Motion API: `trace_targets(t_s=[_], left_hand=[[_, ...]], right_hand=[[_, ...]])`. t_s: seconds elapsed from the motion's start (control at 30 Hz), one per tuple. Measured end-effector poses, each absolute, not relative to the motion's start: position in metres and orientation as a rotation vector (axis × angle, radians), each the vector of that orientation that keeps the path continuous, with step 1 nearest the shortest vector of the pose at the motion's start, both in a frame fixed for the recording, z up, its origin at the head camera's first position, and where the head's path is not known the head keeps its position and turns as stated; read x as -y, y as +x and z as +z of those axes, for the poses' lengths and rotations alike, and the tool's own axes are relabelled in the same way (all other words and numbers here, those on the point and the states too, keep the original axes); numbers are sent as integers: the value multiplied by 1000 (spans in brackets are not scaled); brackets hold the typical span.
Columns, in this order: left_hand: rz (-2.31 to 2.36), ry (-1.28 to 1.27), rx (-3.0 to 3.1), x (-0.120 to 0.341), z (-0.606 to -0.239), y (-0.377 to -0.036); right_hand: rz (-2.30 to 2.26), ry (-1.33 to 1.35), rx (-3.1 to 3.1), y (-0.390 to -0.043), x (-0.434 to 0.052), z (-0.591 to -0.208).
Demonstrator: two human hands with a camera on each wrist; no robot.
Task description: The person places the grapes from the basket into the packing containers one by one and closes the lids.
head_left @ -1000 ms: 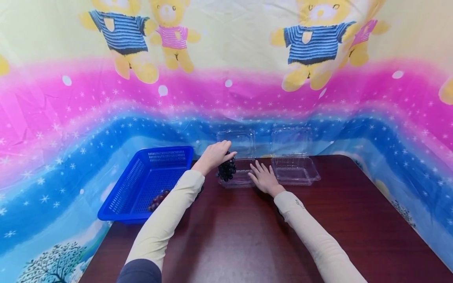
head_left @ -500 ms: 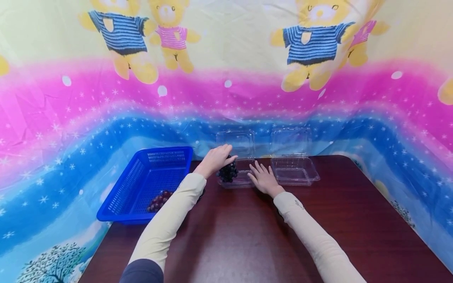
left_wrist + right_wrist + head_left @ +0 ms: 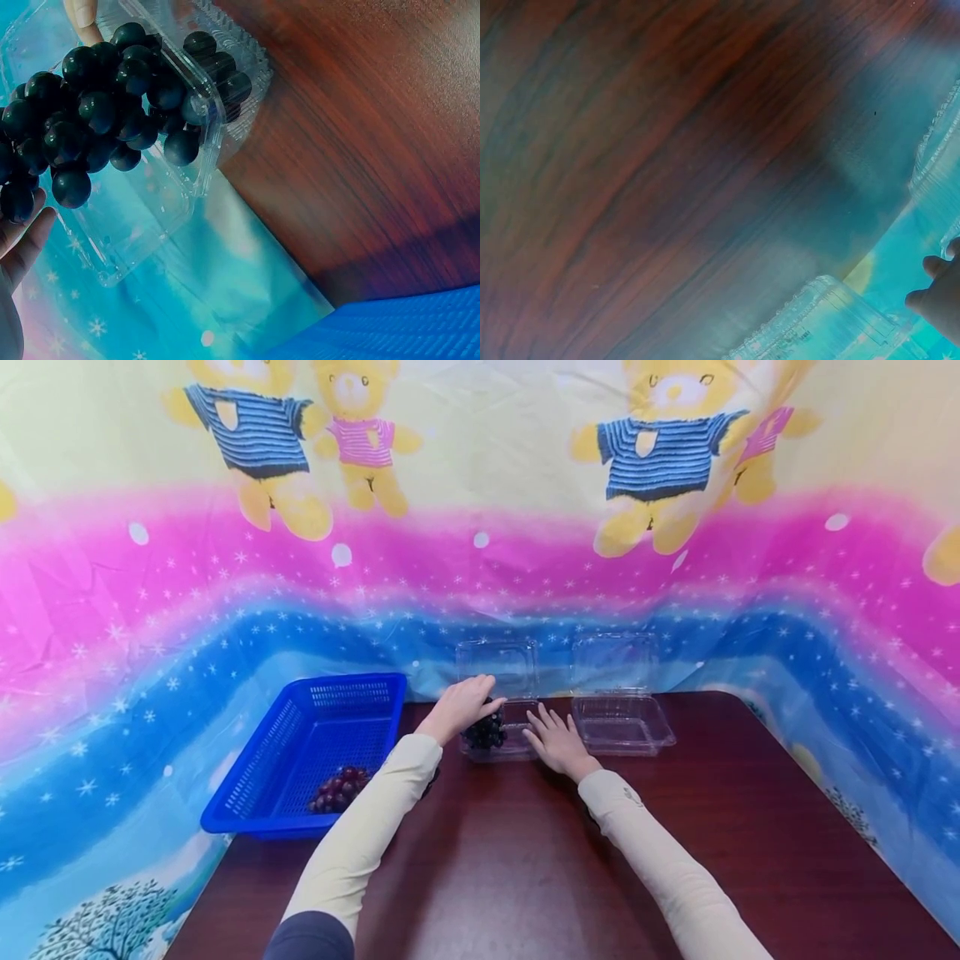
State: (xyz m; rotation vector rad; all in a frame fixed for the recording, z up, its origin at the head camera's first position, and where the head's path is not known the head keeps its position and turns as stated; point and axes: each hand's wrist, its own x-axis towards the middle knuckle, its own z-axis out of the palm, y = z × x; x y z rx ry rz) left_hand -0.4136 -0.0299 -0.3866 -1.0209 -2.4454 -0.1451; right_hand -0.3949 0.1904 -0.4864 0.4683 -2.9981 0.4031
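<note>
My left hand (image 3: 471,698) curls over a bunch of dark grapes (image 3: 484,733) and holds it inside an open clear plastic clamshell box (image 3: 517,717) at the table's far side. In the left wrist view the grapes (image 3: 97,112) lie partly in the box tray (image 3: 191,176), with my fingertips (image 3: 21,241) beside them. My right hand (image 3: 553,737) lies flat with straight fingers on the table, touching the box's right edge. In the right wrist view its fingertips (image 3: 939,294) sit by the clear box (image 3: 832,322).
A second open, empty clear clamshell (image 3: 622,722) stands right of the first. A blue plastic basket (image 3: 300,739) at the table's left edge holds a bunch of reddish grapes (image 3: 339,787). The dark wooden table (image 3: 525,860) is backed by a colourful bear-print cloth.
My left hand has lowered the dark grapes from above the box down into its tray. The right hand has stayed beside the box.
</note>
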Motion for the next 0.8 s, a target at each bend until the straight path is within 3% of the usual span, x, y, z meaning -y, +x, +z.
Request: trace_targets(t_s=[0.8], left_hand=[[-121,-1011,2463,21,-401,-413]], right_hand=[[428,461,2992,-393,-191,-487]])
